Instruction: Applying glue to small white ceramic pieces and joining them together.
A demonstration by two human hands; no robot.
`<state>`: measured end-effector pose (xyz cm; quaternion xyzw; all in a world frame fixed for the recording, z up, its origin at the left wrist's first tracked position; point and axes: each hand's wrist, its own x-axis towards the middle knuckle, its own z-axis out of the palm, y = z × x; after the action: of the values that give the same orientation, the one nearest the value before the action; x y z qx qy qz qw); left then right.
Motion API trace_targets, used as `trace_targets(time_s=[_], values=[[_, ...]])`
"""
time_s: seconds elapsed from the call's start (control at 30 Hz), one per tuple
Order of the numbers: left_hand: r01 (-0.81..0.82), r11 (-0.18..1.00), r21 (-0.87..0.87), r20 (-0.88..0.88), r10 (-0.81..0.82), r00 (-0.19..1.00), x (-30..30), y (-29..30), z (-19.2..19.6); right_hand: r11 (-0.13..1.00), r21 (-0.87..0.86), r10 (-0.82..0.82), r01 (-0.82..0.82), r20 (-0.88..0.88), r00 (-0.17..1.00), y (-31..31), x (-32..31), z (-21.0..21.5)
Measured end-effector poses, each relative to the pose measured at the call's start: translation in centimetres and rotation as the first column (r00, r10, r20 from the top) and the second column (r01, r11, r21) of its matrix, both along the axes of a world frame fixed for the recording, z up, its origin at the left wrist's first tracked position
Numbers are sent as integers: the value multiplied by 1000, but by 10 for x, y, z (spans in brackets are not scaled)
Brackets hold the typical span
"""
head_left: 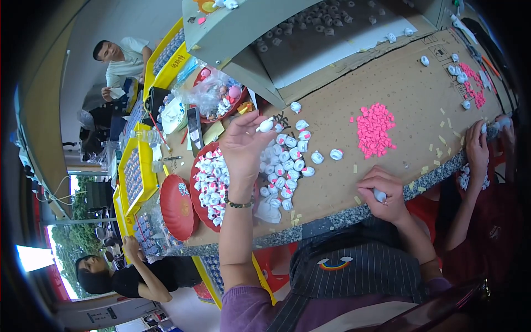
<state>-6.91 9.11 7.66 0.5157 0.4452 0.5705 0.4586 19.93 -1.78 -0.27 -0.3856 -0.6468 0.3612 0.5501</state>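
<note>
My left hand point(243, 145) is raised over the left part of the table, palm showing. Its thumb and fingertips pinch a small white figure point(265, 125). Beneath and beside it spreads a pile of small white pieces point(283, 166), many with pink spots. My right hand point(384, 193) rests by the table's front edge, fingers curled round a small pale, round-ended thing point(380, 196); the fingers hide most of it. Beyond that hand lies a heap of tiny bright pink pieces point(376, 130).
A red scalloped tray point(197, 191) holds many white figures; a red plate point(176, 207) sits beside it. A grey box-like hood point(243, 61) stands at the back. To the right, a co-worker's hand point(477, 145) works near more pink pieces point(473, 83). Yellow trays point(145, 177) line the left.
</note>
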Motion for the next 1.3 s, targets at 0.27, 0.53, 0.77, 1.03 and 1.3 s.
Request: trace_targets(time_s=[0.27, 0.53, 0.77, 1.03, 1.3], values=[[-118, 988, 99, -311, 144, 940, -25, 7, 4, 1000, -9, 0, 0, 0, 1000, 0, 0, 1], [-363, 914, 178, -773, 359, 524, -99, 30, 10, 1000, 3, -1, 1, 7, 1000, 0, 0, 2], [-114, 909, 401, -906, 412, 97, -105, 32, 8, 1000, -14, -5, 5, 5, 1000, 0, 0, -1], [168, 981, 101, -852, -2, 523, 30, -12, -1, 998, -10, 57, -57, -20, 998, 0, 5, 2], [196, 935, 294, -906, 207, 371, 72, 21, -35, 1000, 3, -1, 1, -190, 982, -10, 14, -5]])
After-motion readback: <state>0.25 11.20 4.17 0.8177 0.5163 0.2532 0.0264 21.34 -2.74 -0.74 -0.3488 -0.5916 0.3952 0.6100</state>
